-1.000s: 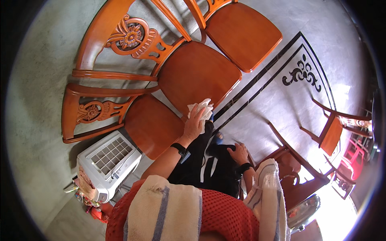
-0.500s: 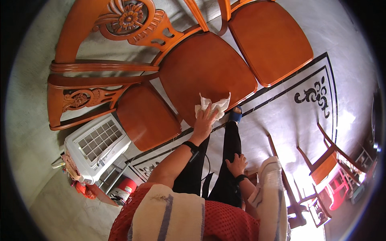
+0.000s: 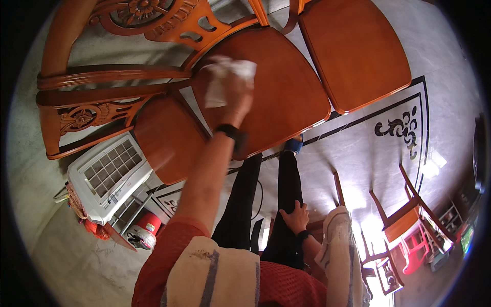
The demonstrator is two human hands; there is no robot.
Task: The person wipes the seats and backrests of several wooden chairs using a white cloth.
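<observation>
Here, the left fingers point(image 3: 237, 84) hold white cloth point(image 3: 217, 88).

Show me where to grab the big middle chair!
Probably grip the middle chair by the side post nearest the white appliance, coming in from over the seat. That post is a slim bar, and the gap beside the carved panel leaves room for fingers.
</observation>
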